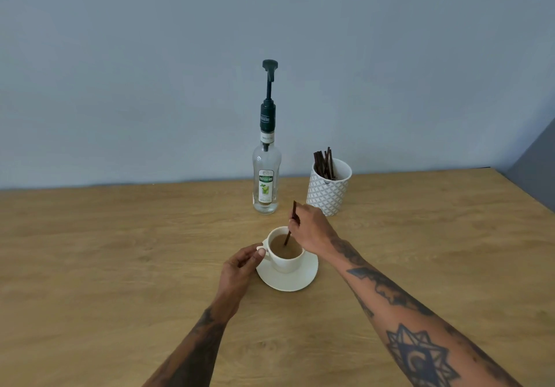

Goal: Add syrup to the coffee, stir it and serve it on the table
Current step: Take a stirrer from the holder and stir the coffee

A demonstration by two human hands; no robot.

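The stirrer (290, 228) is pinched in the right hand (309, 230), long axis tilted toward 1 o'clock, tip dipped in the coffee (285, 247). The cup (283, 262) sits on its saucer (289, 280) at desk (120, 251) centre. Left hand (240, 269) fingers (259, 254) are closed on the handle at 9 o'clock. The syrup bottle (266, 182) stands at 12 o'clock. Stirring is judged under way.

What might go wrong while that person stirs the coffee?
The cup looks fairly full, so brisk stirring with the stick in the right hand may slop coffee onto the saucer. The left hand pinches only the small handle, so the cup might slide or tip. The tall syrup bottle stands close behind, where a lifted hand might knock it.
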